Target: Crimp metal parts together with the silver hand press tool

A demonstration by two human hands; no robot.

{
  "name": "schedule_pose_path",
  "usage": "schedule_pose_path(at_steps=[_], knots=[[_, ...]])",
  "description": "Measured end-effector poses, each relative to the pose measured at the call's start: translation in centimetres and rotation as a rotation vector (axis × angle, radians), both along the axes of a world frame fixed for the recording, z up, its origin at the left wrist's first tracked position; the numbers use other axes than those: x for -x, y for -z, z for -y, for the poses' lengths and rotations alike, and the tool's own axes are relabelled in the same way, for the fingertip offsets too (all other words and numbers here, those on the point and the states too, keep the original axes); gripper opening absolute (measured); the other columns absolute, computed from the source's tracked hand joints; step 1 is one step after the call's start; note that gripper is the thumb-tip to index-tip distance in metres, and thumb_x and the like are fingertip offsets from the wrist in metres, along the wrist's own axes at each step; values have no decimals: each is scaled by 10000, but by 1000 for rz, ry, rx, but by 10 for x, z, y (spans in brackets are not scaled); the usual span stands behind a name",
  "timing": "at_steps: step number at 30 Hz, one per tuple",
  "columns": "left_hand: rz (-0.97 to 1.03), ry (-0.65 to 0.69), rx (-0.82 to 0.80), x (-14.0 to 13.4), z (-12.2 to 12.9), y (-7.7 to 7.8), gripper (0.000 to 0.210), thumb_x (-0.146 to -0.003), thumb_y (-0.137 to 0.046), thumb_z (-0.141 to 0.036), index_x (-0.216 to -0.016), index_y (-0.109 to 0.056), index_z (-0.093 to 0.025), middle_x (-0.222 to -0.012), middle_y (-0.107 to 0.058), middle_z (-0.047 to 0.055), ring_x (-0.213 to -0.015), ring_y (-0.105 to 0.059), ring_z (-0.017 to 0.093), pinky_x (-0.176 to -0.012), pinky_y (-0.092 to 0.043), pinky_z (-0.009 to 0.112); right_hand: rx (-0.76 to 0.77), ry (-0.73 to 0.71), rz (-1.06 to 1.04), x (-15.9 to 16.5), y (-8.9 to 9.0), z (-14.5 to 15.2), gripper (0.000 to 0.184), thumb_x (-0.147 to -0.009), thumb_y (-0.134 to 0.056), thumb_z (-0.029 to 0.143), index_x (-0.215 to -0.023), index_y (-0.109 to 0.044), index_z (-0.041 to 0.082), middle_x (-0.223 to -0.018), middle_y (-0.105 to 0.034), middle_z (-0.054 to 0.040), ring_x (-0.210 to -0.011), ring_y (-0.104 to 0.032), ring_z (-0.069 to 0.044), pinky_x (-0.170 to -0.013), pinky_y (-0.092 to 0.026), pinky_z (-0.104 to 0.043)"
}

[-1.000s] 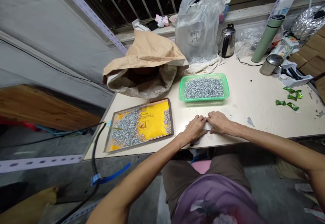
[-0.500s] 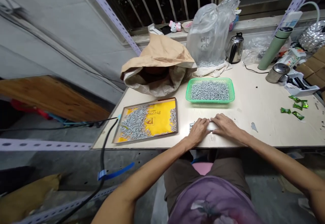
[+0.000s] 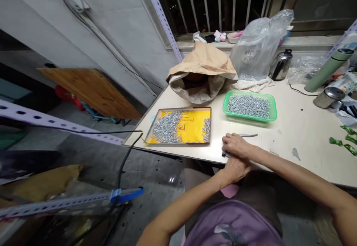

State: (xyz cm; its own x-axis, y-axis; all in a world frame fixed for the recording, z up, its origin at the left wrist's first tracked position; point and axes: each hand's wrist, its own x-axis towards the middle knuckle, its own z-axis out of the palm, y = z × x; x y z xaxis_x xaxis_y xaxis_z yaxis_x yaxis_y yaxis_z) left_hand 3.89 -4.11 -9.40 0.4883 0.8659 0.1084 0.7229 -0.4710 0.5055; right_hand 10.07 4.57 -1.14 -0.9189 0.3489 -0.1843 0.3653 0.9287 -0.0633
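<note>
My right hand [image 3: 238, 145] is closed at the front edge of the table, its fingers curled down over something mostly hidden. A small dark-ended metal piece [image 3: 224, 154] peeks out at the left, below those fingers. My left hand [image 3: 235, 167] sits under and against the right one at the table edge, its fingers hidden. Just beyond the right hand lies a thin, pointed grey metal tool [image 3: 249, 135], partly covered. To the left is a shallow tray [image 3: 211, 127] lined in yellow, with many small metal pins [image 3: 167, 129]. Behind the hands a green plastic basket [image 3: 275, 108] holds more pins.
An open brown paper bag [image 3: 206, 62] and a clear plastic bag [image 3: 253, 49] stand at the back. Rightward are a steel jug [image 3: 283, 65], a green flask [image 3: 329, 71], a steel cup [image 3: 329, 97] and green wrapped sweets [image 3: 336, 141]. A black cable [image 3: 122, 164] hangs at the left.
Both hands have come nearer the table's front edge, and the right now overlaps the left. The flat metal strip under them is no longer plainly visible. The view has swung left.
</note>
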Motion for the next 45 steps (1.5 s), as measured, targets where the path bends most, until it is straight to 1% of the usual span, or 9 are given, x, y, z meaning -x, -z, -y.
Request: schedule_pose_path(at_steps=[5, 9, 15, 19, 23, 29, 34, 39, 45], knots=[[-10, 4, -52, -8, 2, -1, 479, -912, -435, -417, -1323, -489, -175, -1363, -514, 130, -1353, -350, 323, -1137, -257, 472, 21, -56, -75, 24, 11, 1, 160, -830, -528, 106, -916, -633, 190, -880, -588, -53, -813, -509, -186, -718, -412, -297], [-58, 6, -178, 7, -2, -3, 368, -915, -433, -273, -1263, -540, -216, -1313, -552, 114, -1300, -421, 295, -1105, -318, 466, 73, 46, -409, 25, -9, -13, 227, -886, -405, 112, -930, -613, 190, -869, -619, -60, -813, -562, -177, -738, -463, -293], [-309, -506, -251, 139, -30, -37, 293, -907, -407, -115, -1104, -617, -169, -1153, -618, 129, -1082, -538, 242, -943, -443, 446, -255, 427, -849, -26, -62, -82, 260, -941, -389, 308, -1006, -616, 202, -924, -642, -94, -857, -597, -244, -790, -490, -404], [-513, -710, -85, 220, -51, -60, 255, -902, -417, -123, -961, -665, -140, -998, -619, 137, -989, -511, 250, -800, -451, 379, -397, 463, -619, -55, -54, -105, 327, -935, -373, 316, -1068, -633, 169, -913, -632, -134, -848, -588, -283, -746, -489, -431], [-612, -632, -2, 246, -62, -64, 233, -882, -457, -123, -871, -690, -132, -975, -612, 142, -1009, -491, 253, -787, -428, 355, -355, 405, -551, -56, -29, -58, 320, -955, -367, 295, -1124, -617, 189, -945, -628, -119, -873, -581, -261, -769, -490, -397], [-612, -547, 24, 253, -68, -67, 213, -835, -496, -113, -783, -702, -96, -933, -647, 177, -985, -528, 285, -795, -427, 370, -83, 468, -433, -65, 11, 22, 300, -959, -369, 303, -1140, -581, 191, -936, -594, -90, -787, -603, -202, -645, -492, -301], [-50, -618, -23, 211, -51, -70, 185, -843, -521, -246, -829, -687, -167, -867, -685, 80, -845, -590, 210, -758, -460, 309, 84, 600, -245, -78, 31, 45, 178, -908, -505, 276, -1040, -593, 196, -927, -564, -52, -730, -594, -159, -601, -449, -249], [520, -555, 427, 129, -22, -60, 164, -760, -579, -285, -801, -658, -147, -688, -651, 9, -586, -561, 112, -560, -441, 211, 82, 714, -163, -74, 33, 54, 152, -924, -487, 214, -1002, -617, 203, -932, -575, -50, -815, -596, -168, -607, -408, -246], [671, -656, 732, 90, -24, -46, 112, -691, -644, -223, -690, -621, -114, -505, -553, -31, -453, -488, 73, -470, -393, 185, 78, 726, -84, -70, 32, 54, 152, -949, -476, 234, -1008, -613, 209, -957, -582, -55, -842, -577, -165, -600, -360, -252]])
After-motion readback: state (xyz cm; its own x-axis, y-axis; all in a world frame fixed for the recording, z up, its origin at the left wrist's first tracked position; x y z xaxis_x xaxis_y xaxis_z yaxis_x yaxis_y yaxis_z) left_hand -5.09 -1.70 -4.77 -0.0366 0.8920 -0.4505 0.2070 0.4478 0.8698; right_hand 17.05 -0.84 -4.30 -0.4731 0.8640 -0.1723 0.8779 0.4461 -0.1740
